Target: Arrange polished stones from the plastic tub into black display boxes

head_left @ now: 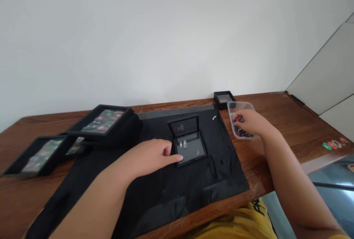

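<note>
An opened black frame case (197,157) lies on the black mat (193,191), its lid tilted up at the back. Two small clear, shiny pieces (183,144) sit on its grey surface near the left side. My left hand (155,154) rests at the case's lower left corner, thumb stretched onto the edge and the other fingers curled under; whether it pinches the edge is hard to tell. My right hand (246,121) reaches into a clear plastic tub (231,103) of small dark and coloured pieces (241,132), its fingers bent together among them. What they hold is too small to name.
Black framed cases with coloured pieces (103,121) are stacked at the left, with another (41,156) beside them. A smaller black case (224,99) stands behind the tub. Round stickers (334,144) mark the table's right edge.
</note>
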`<act>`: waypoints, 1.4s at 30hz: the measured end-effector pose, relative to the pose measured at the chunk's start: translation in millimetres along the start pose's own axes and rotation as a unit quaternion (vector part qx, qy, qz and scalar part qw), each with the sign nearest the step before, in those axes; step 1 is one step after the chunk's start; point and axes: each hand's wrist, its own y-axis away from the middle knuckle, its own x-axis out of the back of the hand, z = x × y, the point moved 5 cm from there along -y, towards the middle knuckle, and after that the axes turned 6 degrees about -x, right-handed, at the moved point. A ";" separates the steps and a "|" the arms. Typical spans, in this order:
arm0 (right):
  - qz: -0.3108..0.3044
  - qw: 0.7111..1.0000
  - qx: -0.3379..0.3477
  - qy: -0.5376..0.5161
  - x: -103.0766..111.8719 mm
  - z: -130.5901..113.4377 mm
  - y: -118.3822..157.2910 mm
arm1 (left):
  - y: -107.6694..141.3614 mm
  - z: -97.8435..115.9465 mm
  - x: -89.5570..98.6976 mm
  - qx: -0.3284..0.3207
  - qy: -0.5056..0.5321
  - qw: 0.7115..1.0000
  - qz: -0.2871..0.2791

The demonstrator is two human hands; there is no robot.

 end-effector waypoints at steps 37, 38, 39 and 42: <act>0.321 0.854 0.339 -0.231 2.5 -99.2 75.3 | -2.3 28.8 11.4 -0.061 -0.020 0.989 0.135; 0.314 0.858 0.336 -0.230 1.8 -99.3 74.9 | -2.3 29.4 11.2 -0.058 -0.022 0.989 0.132; 0.305 0.861 0.334 -0.231 0.8 -99.5 74.2 | -2.2 30.1 10.9 -0.055 -0.024 0.990 0.129; 0.276 0.869 0.336 -0.235 -2.9 -100.1 71.1 | -2.1 32.6 10.4 -0.046 -0.024 0.992 0.115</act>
